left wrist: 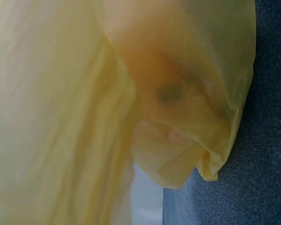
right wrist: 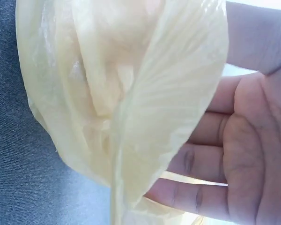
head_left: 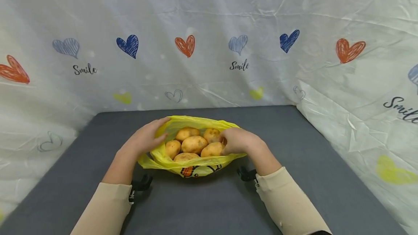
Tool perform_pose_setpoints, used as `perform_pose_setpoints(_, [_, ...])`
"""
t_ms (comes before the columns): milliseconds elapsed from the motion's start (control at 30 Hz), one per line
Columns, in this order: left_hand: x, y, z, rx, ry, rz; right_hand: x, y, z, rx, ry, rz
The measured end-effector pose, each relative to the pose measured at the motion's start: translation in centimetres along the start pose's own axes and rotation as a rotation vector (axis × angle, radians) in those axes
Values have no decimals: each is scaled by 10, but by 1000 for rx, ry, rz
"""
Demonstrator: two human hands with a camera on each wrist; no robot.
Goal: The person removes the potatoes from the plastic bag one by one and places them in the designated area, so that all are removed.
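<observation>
A thin yellow plastic bag (head_left: 209,160) lies on the table with its mouth spread wide, and several potatoes (head_left: 194,144) show inside. At the bag's left rim is my left hand (head_left: 142,140), its thumb and fingers spread apart over the edge. My right hand (head_left: 240,140) reaches in over the right rim, fingertips right at the potatoes on that side. In the right wrist view its fingers (right wrist: 203,161) extend nearly straight, their tips hidden behind the bag's film (right wrist: 173,89). Yellow film (left wrist: 84,117) covers most of the left wrist view, with a blurred potato shape behind it.
The bag rests on a dark grey table (head_left: 202,206). Behind and beside the table hangs a pale sheet (head_left: 209,17) printed with hearts and the word "Smile". A black wrist mount (head_left: 142,183) sits at the left wrist, another mount (head_left: 246,174) at the right.
</observation>
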State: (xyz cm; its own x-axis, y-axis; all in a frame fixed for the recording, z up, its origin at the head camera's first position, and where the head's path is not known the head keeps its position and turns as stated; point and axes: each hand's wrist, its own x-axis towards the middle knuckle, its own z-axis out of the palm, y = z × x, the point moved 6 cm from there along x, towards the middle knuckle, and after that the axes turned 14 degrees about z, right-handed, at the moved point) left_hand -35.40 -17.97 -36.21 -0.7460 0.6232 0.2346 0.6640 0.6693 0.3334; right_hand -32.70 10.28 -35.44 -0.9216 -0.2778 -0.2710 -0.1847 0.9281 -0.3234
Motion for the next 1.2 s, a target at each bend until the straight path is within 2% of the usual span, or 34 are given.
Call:
perform_pose_setpoints(133, [0, 1, -1, 6, -4, 11, -2, -1, -5, 5, 19, -8])
perform_pose_setpoints(267, [-3, 1, -7, 1, -8, -11, -7, -1, -13, 27, 48, -16])
perform_pose_setpoints(400, [-6, 2, -14, -4, 8, -24, -15, -1, -24, 59, 69, -24])
perform_pose_setpoints(500, [-6, 2, -18, 3, 22, -10, -23, 0, -31, 96, 78, -24])
perform_pose_setpoints(800, [-7, 0, -20, -23, 24, -23, -41, 2, -46, 193, 138, -74])
perform_pose_setpoints(1000, [-8, -2, -20, -22, 24, -22, -51, 8, -55, 221, 221, -127])
perform_pose_setpoints(1200, [-9, 2, -19, -44, 21, -16, -62, 7, -69, 305, 273, -183])
